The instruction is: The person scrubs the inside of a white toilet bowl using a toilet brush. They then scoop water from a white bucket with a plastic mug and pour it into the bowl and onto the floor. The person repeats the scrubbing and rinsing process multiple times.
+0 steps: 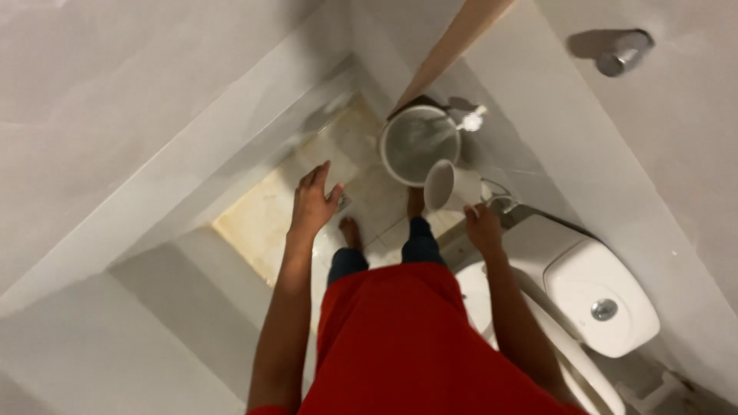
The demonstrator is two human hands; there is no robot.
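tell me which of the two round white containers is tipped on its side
The small white plastic mug in the right hand, its mouth facing sideways. The big white bucket stands upright on the floor, mouth up.

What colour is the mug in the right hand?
White mug, seen in the head view, held by the right hand.

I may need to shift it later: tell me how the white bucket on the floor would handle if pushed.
The white bucket looks like rigid plastic, so probably stiff. It seems to hold water, so likely heavy and apt to slosh. Its wide base on the tiled floor suggests sliding rather than tipping.
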